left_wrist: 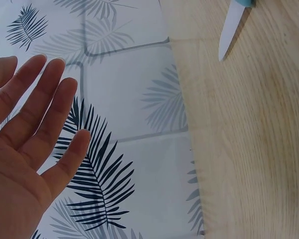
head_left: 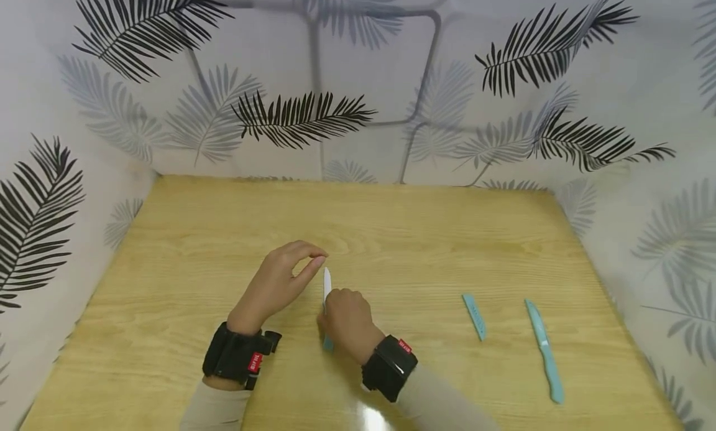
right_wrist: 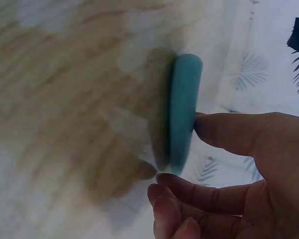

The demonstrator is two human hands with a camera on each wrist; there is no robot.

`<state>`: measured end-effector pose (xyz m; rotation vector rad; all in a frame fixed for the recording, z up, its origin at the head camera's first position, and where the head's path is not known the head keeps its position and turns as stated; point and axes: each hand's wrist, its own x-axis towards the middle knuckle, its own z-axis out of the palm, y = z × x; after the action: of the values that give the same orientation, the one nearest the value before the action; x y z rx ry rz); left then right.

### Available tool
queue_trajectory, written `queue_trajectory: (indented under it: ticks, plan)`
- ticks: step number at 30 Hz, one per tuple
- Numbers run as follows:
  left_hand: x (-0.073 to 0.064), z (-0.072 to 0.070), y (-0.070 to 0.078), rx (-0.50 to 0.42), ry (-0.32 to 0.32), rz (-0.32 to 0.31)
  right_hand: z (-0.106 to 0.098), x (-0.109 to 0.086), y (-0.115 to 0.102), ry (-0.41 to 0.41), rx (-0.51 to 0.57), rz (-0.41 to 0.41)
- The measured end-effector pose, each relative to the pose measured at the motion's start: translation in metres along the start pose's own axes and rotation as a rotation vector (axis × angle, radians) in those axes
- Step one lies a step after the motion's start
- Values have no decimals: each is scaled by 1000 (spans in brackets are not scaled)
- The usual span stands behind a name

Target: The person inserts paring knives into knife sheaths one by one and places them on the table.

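My right hand [head_left: 349,319] pinches the turquoise handle of a small knife [head_left: 327,282] between thumb and fingers. The white blade points away from me, low over the table or on it. In the right wrist view the thumb presses the side of the handle [right_wrist: 186,99], with the fingertips at its lower end. My left hand [head_left: 279,282] hovers just left of the blade tip and holds nothing. Its fingers look loosely extended in the left wrist view, well apart from the knife blade [left_wrist: 231,30].
To the right lies a short turquoise blade cover [head_left: 474,317] with lettering. Beyond it is a second turquoise knife [head_left: 545,350], handle toward me. The wooden table [head_left: 196,232] meets leaf-patterned white cloth [head_left: 363,76] at the back and sides.
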<state>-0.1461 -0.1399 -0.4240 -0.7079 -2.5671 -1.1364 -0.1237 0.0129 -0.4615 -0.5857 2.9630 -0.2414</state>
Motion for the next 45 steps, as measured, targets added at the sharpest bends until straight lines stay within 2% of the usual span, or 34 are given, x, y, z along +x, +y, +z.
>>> queue_trajectory:
  ticks: [8, 16, 32, 38, 45]
  plan:
    - [4, 0, 2, -5, -13, -2, 6, 6, 5, -43, 56, 45]
    - [5, 0, 4, -4, -21, -2, 7, 6, 7, -39, 134, 43]
    - [2, 3, 4, 1, -29, -28, 11, 2, 16, 9, 208, 3]
    - [2, -1, 5, 27, -23, -49, -5, 1, 29, -1, 290, 22]
    - [4, -6, 7, 62, -8, -81, -37, -3, 48, 85, 285, 65]
